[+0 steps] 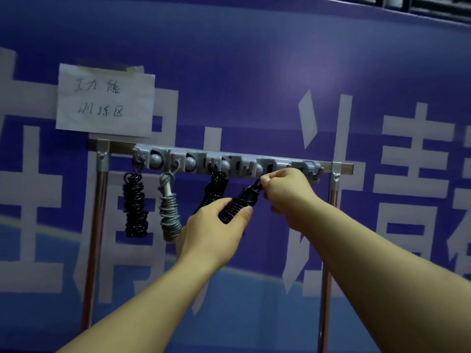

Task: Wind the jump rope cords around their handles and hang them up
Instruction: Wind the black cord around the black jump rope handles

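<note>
A grey hook rail (280,165) runs along a metal bar at chest height. Three wound ropes hang from it: a black one (135,207) at the left, a grey one (169,215) beside it, and another black one (215,189) in the middle. My left hand (214,235) grips the lower end of a fourth black wound jump rope (235,206), held tilted. My right hand (288,192) pinches that rope's top loop just below a hook near the rail's right part.
The rail sits on a metal stand with a left post (98,225) and a right post (328,250). Behind is a blue banner wall (254,72) with large white characters. A handwritten paper sign (104,100) is taped above the rail's left end.
</note>
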A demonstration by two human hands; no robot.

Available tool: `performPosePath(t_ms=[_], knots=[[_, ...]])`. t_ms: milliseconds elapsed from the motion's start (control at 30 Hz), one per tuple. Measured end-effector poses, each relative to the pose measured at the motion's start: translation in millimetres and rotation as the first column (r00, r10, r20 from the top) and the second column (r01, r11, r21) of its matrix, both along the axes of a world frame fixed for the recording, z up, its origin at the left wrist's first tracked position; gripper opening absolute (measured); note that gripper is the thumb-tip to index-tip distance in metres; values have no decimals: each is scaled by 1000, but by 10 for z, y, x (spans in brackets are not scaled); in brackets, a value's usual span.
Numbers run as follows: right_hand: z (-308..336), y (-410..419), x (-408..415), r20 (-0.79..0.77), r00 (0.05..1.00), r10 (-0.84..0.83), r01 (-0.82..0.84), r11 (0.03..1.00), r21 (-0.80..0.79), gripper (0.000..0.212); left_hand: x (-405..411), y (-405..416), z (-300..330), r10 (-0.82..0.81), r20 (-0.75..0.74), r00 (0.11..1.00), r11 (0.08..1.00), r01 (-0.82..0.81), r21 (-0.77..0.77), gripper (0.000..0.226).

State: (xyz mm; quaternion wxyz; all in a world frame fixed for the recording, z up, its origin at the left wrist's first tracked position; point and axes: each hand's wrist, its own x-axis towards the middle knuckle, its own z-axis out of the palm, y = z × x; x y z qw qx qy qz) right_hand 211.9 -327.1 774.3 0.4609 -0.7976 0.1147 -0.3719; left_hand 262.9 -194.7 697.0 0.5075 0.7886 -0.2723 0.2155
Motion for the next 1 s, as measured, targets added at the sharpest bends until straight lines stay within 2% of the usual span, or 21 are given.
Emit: performPosePath(t_ms=[133,233,467,600,867,1000], knots=[[203,-29,118,26,1000,-1,1,1000,3,22,58,-89,170,8,-16,1000,999,-9,-41,37],[365,-55,171,31,1000,-3,3,1000,6,24,83,-146,294,50,-2,999,997,-50,-59,39],[512,-22,327,-27,999,-46,45,998,-50,23,158,-178,384,153,-4,988,987,-153,-49,52],[629,-77,396,-38,997,-63,61,997,-55,8,145,-188,493,174,37,984,985,-175,9,49],[679,-145,418,-109,994,-9,9,1000,5,13,195,-227,386,190,23,982,980,-191,52,52],[701,-189,440,-111,993,38,-33,998,47,8,200,-243,412,174,4,985,984,-174,49,53]])
